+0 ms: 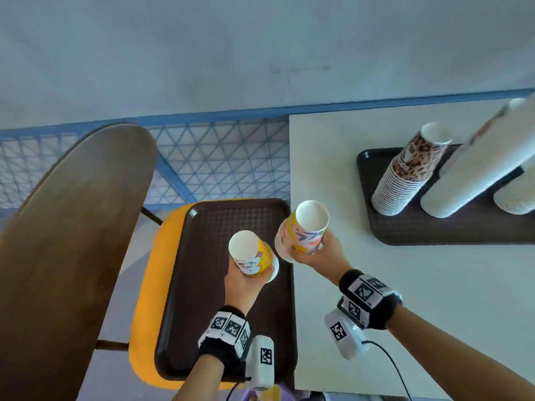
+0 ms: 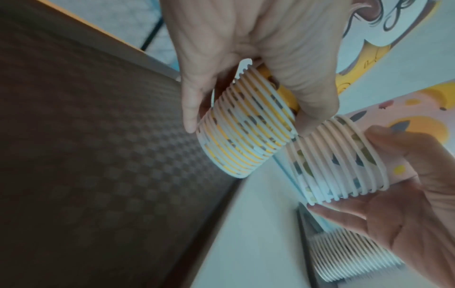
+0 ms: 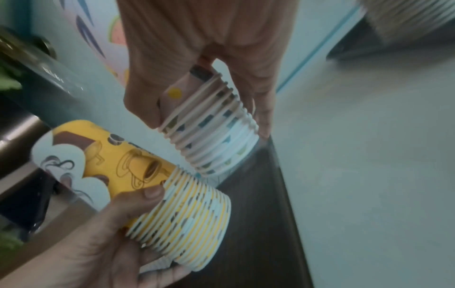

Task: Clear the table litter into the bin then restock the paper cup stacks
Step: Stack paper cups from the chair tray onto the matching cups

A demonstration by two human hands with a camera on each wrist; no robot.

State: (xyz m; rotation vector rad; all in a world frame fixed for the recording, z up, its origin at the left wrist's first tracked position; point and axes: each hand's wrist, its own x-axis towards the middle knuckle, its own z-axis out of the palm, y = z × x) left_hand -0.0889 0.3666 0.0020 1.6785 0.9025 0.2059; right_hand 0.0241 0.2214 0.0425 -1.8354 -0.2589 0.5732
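Note:
My left hand grips a short stack of yellow patterned paper cups, held upside down above a dark brown tray. In the left wrist view the yellow stack shows several white rims between thumb and fingers. My right hand grips a pink patterned cup stack, also base up, at the white table's left edge. In the right wrist view the pink stack sits just above the yellow stack; the two stacks nearly touch.
A second dark tray on the white table holds a leopard-print cup stack and two tall white cup stacks. The brown tray lies on a yellow chair seat. A dark wooden chair back stands at left.

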